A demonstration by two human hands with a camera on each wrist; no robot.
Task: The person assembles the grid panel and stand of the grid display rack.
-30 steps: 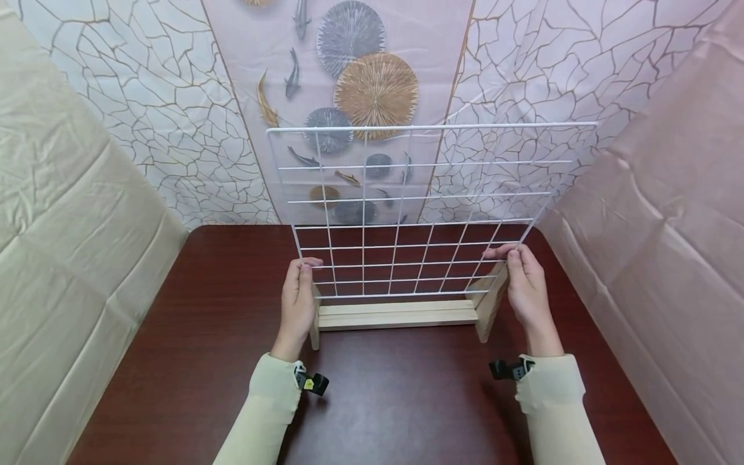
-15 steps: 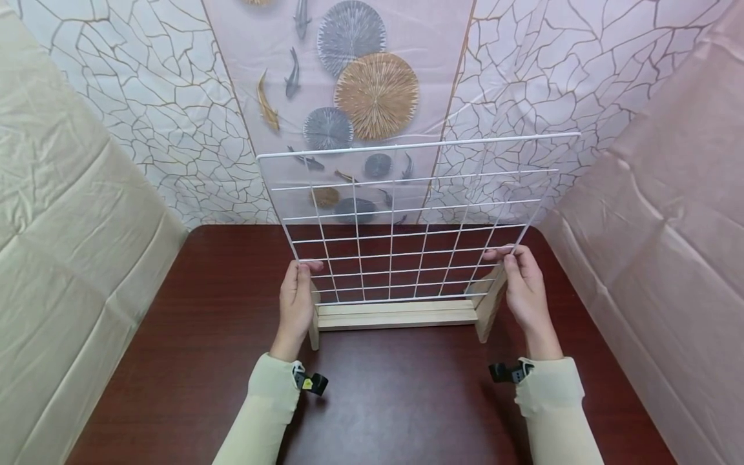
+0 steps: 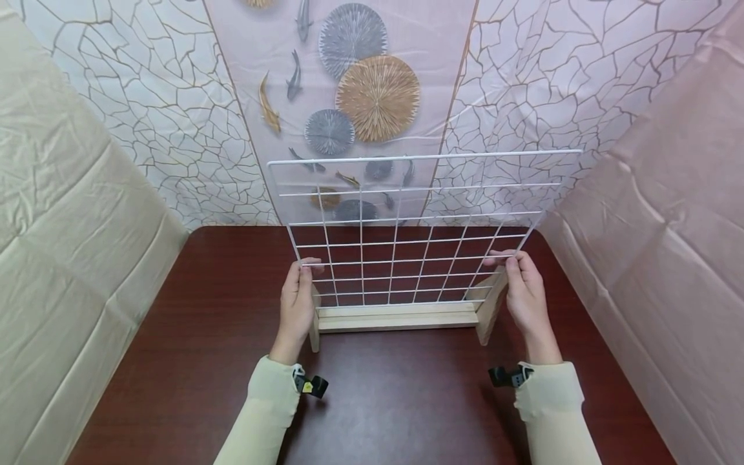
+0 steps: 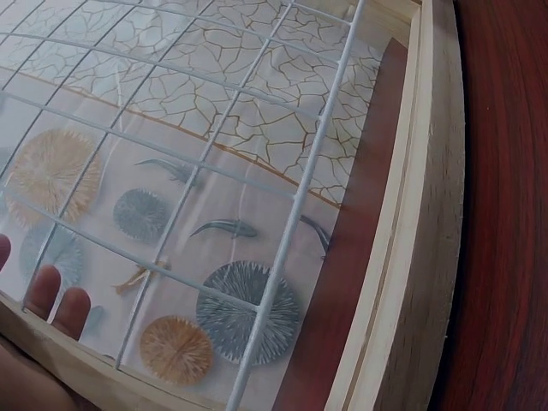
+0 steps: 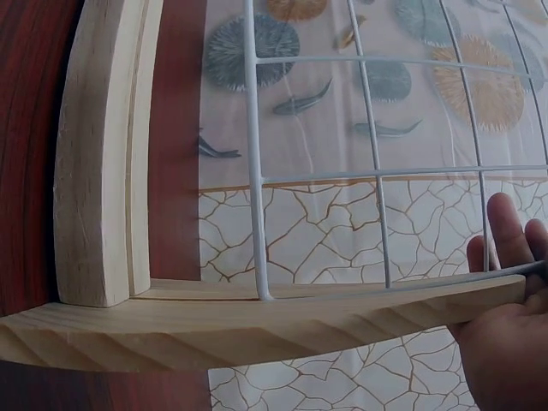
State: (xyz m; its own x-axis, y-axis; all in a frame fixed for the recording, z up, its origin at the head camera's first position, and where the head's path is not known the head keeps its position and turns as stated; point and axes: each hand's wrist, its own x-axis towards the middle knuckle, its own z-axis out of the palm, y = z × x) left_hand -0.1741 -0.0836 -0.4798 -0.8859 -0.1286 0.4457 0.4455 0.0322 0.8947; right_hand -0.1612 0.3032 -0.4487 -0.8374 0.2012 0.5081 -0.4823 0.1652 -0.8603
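A white wire grid panel (image 3: pixel 395 243) stands upright, leaning back, between both hands. My left hand (image 3: pixel 298 310) grips its left side edge low down, thumb in front and fingers behind. On the opposite edge, my right hand (image 3: pixel 527 300) holds the panel the same way. Below it is a pale wooden stand (image 3: pixel 398 320) with a grooved crossbar and an upright side piece at each end. In the right wrist view the panel's lower corner lies close along the wooden side piece (image 5: pixel 282 330), a little apart from the grooved bar (image 5: pixel 107 154). Contact with the groove cannot be seen.
The stand rests on a dark red-brown table (image 3: pixel 401 394). A patterned cloth (image 3: pixel 157 103) with fish and round motifs hangs behind it. Beige cloth (image 3: pixel 70 245) hangs at the left, and more cloth (image 3: pixel 668 258) at the right.
The panel's top edge has come down and its lower edge has sunk toward the stand's crossbar. It tilted left-side-down midway, then levelled. Both hands keep their grip.
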